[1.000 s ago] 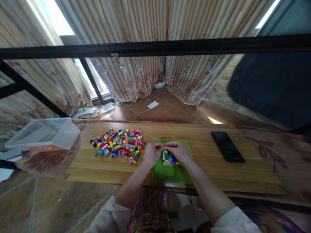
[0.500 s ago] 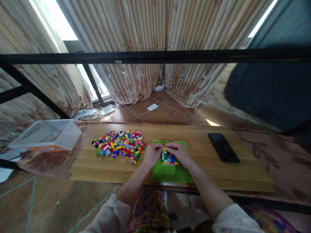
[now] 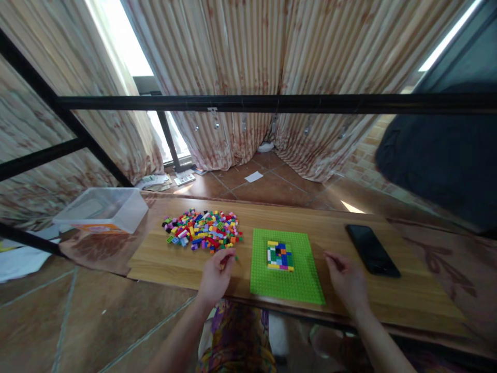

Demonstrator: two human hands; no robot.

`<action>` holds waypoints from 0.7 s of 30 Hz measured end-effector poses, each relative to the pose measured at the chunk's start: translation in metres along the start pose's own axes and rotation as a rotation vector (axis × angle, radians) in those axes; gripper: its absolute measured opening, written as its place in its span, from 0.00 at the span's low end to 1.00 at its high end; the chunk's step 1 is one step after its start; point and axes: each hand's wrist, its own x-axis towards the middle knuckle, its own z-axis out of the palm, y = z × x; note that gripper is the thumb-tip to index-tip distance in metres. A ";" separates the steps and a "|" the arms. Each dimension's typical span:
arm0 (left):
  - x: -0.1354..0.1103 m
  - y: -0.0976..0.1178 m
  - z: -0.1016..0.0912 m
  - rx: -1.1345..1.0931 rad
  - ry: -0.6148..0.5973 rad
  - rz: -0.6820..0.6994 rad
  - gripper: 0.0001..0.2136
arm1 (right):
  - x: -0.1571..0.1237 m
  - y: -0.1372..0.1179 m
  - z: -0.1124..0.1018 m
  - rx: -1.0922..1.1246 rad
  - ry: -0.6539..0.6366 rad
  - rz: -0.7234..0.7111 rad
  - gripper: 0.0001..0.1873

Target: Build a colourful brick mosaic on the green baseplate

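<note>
A bright green baseplate (image 3: 259, 282) lies on the wooden table. On it sits a low block of built bricks (image 3: 285, 262) in yellow, white, blue, green and orange. To the left of the plate is my left hand (image 3: 216, 275), just below the brick pile, its fingers curled together; anything between them is too small to make out. My right hand (image 3: 347, 280) hovers off the plate's right side, fingers bent in and closed, with nothing visible in them. Neither hand touches the plate. The heap of loose coloured bricks (image 3: 205, 230) spreads over the table's left part.
A black phone (image 3: 373, 250) lies at the right of the table (image 3: 310, 217). A clear plastic box (image 3: 111, 210) stands beyond the table's left end. A black metal rail (image 3: 248, 103) runs across behind, in front of striped curtains (image 3: 240, 46).
Both hands have left the built bricks and moved apart, the left one toward the loose pile, the right one toward the phone. The whole built patch is now uncovered. The camera view has shifted.
</note>
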 end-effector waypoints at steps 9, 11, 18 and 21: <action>-0.006 -0.017 -0.020 0.070 0.097 -0.029 0.09 | -0.011 0.019 0.008 -0.310 0.061 -0.359 0.16; -0.005 -0.022 -0.020 0.092 0.120 -0.034 0.09 | -0.010 0.022 0.008 -0.315 0.046 -0.365 0.15; 0.006 -0.031 -0.033 0.181 0.265 -0.022 0.09 | -0.008 0.036 0.008 -0.302 0.041 -0.399 0.16; 0.018 -0.032 -0.048 0.299 0.324 -0.024 0.09 | -0.008 0.038 0.008 -0.306 0.045 -0.403 0.17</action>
